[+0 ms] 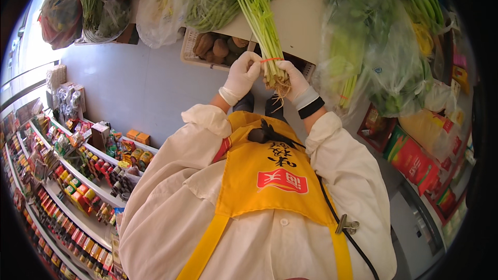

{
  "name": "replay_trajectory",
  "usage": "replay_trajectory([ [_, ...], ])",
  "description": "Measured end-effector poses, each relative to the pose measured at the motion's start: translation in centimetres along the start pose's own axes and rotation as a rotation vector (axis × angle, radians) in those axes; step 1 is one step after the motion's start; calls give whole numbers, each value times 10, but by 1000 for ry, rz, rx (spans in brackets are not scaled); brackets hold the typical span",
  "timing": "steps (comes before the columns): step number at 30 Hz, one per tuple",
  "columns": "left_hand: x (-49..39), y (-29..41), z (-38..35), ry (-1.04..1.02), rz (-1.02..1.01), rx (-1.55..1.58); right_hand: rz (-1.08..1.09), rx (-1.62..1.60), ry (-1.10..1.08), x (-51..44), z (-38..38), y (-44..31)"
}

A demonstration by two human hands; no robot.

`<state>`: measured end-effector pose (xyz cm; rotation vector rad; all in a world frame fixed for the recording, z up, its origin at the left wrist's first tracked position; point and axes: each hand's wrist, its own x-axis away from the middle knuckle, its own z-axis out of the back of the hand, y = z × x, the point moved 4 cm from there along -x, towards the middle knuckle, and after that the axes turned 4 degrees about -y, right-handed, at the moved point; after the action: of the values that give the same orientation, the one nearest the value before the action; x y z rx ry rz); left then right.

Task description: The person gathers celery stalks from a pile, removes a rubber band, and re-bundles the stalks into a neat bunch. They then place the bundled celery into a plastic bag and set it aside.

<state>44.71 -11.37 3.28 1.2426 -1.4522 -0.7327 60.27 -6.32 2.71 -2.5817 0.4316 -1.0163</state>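
Note:
A bunch of leafy celery [264, 27] stretches away from me, its leaves over the table and its stringy roots towards my body. A thin red tie [271, 59] goes around the stalks near the root end. My left hand [243, 72], in a white glove, pinches the tie at the left side of the bunch. My right hand [296, 81], gloved too and with a black band at the wrist, grips the lower stalks from the right. Its fingers under the bunch are partly hidden.
A light tabletop [301, 19] lies ahead, with bagged green beans [212, 4] at its left. Bagged leafy greens [362, 46] stand at right. Below the table is a plastic crate [188, 48] of brown root vegetables or squash. Shelves of packaged goods [78, 186] line the left.

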Motion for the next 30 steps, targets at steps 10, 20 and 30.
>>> replay_trajectory([
  [10,-9,2,-2,-125,35,-43,0,-74,-108,2,-1,-2],
  [20,-7,17,-11,-21,-130,-554,-70,-179,-95,13,-8,-9],
  [30,-9,27,0,-192,49,-211,-27,-147,-132,9,0,-5],
])
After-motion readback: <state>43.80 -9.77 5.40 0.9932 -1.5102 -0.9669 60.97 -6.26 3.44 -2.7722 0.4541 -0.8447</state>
